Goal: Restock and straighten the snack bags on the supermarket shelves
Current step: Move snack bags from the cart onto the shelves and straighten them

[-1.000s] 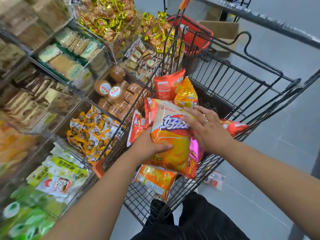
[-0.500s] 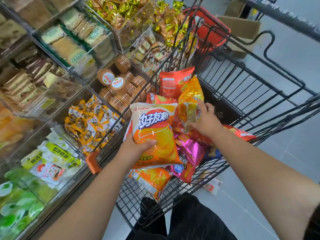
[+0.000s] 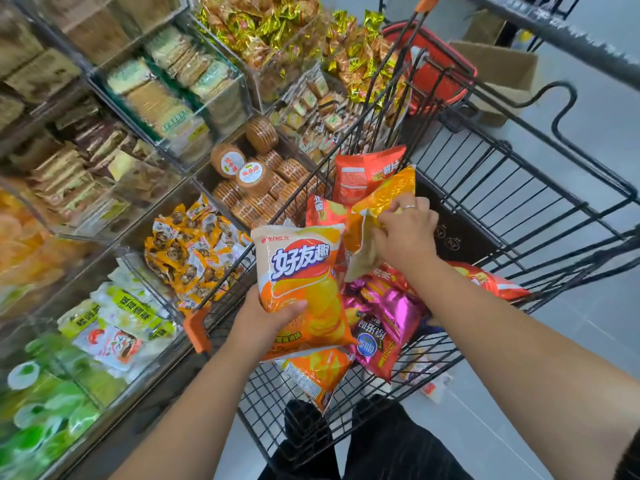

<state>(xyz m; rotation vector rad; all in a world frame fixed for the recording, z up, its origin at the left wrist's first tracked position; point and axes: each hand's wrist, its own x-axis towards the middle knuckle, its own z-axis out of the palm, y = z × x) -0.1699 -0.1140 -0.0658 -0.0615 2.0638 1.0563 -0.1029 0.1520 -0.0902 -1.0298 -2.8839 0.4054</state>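
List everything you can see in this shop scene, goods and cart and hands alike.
black wire shopping cart: one, centre
orange-and-cream crisp bag with blue lettering: one, held over the cart's near end
crinkled yellow foil bag: one, gold-yellow, mid-cart
upright red-orange snack bag: one, far left of the cart
shiny pink foil bag: one, lying in the cart
red plastic basket: one, beyond the cart
brown cardboard box: one, beside the basket
round brown biscuit packs: many, clear shelf bin on the left
left hand: one, grips the crisp bag's lower part
right hand: one, fingers pinch the yellow bag
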